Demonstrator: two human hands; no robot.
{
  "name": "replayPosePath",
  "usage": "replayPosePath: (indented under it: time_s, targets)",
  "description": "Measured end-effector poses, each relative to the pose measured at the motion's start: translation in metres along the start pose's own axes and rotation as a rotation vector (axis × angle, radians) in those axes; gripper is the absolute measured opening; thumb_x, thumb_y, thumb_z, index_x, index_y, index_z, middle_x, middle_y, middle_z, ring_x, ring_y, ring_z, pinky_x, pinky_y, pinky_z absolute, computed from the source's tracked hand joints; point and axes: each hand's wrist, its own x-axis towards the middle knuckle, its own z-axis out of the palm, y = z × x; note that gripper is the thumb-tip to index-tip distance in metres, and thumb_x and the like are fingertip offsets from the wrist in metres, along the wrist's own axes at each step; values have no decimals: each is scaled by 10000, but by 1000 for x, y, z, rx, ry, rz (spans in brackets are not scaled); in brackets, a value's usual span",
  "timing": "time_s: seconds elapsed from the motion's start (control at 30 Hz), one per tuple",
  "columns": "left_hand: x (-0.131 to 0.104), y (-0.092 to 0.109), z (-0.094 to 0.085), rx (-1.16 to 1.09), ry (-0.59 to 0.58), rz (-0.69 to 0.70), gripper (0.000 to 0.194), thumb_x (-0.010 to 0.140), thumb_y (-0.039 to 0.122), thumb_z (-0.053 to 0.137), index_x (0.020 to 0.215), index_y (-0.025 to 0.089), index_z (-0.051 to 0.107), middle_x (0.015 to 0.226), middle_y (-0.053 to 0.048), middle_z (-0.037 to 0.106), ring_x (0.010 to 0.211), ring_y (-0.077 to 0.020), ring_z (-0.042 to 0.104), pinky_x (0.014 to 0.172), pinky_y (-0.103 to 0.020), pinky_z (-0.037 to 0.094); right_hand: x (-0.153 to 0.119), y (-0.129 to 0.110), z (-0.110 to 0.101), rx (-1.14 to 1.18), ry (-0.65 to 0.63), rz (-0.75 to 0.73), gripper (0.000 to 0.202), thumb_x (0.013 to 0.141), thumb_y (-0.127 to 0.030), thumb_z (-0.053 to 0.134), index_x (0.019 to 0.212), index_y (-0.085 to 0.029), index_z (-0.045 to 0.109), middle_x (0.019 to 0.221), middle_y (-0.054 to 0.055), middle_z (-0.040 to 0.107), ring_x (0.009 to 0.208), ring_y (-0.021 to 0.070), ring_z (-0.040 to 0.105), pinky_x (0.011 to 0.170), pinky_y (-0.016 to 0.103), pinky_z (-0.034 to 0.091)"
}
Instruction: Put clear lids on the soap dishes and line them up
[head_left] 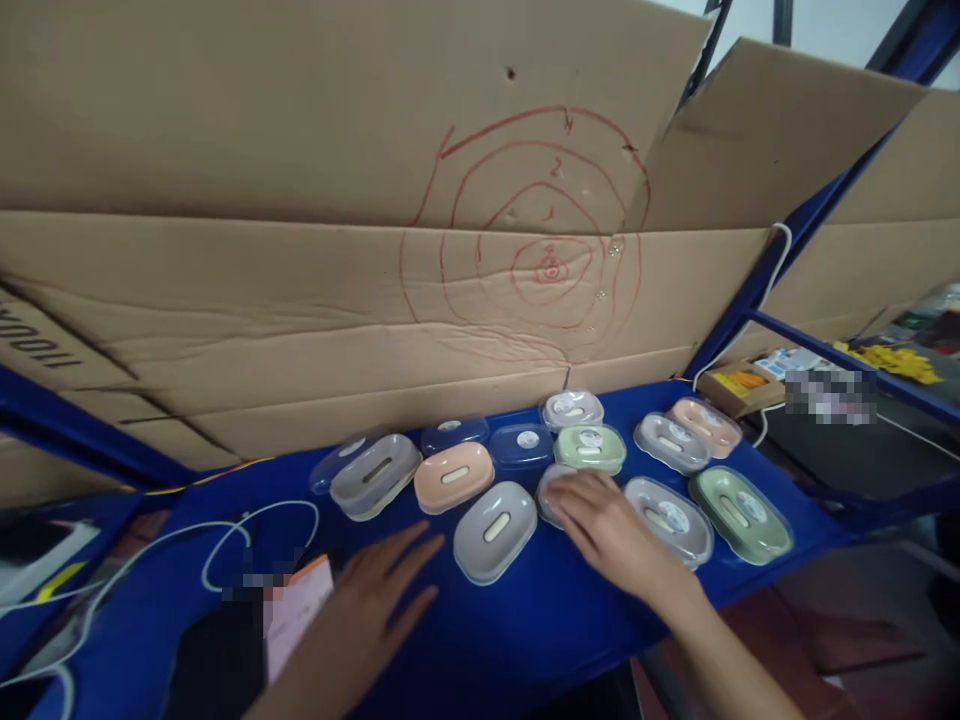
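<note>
My right hand [607, 520] curls over a pale grey-mauve soap box [549, 503], gripping its near side and hiding much of it. My left hand [375, 590] holds nothing. Its fingers are spread, just left of a grey soap box [495, 530] and not on it. Around them lie more oval soap boxes: a peach one [435, 490], a grey one [356, 495], a dark blue one [517, 462] and a green one [600, 460]. Right of my right hand are a grey box [679, 545] and a green box [757, 540]. Several have clear covers with round stickers.
Behind the blue table [420, 630] stands a cardboard wall [300, 280] with red target rings drawn on it. A white cable [161, 530] and a pink booklet [300, 610] lie at the left. A blue frame post [810, 220] and a small carton [742, 385] are at the right.
</note>
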Motion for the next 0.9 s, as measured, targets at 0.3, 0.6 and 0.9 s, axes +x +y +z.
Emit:
replayPosePath:
  time_s: [0.3,0.6,0.9]
  targets:
    - [31,90,77,-37,1,-104,620,1029,444,573,1634,372,457,1616,-104,552,1481,-398,542,1186,-677,468,-62,24,68,34,323,34,275,1068,-183,538,1242,-286,724,1241,70,775,1201,235,715,1063,483,547]
    - [16,84,49,0,97,-137,348,1099,315,516,1417,307,657,1357,-52,747,1286,-275,687,1065,-493,566,-63,55,62,-237,81,199,558,1050,-406,632,1588,-323,512,1652,105,515,1526,349,478,1218,624,361]
    - [25,89,53,125,273,-89,411,1076,142,495,1452,274,591,1459,-116,648,1380,-295,607,1213,-589,405,-45,46,57,-48,16,132,484,1100,-420,538,1561,-277,564,1546,115,629,1453,304,573,1154,525,494]
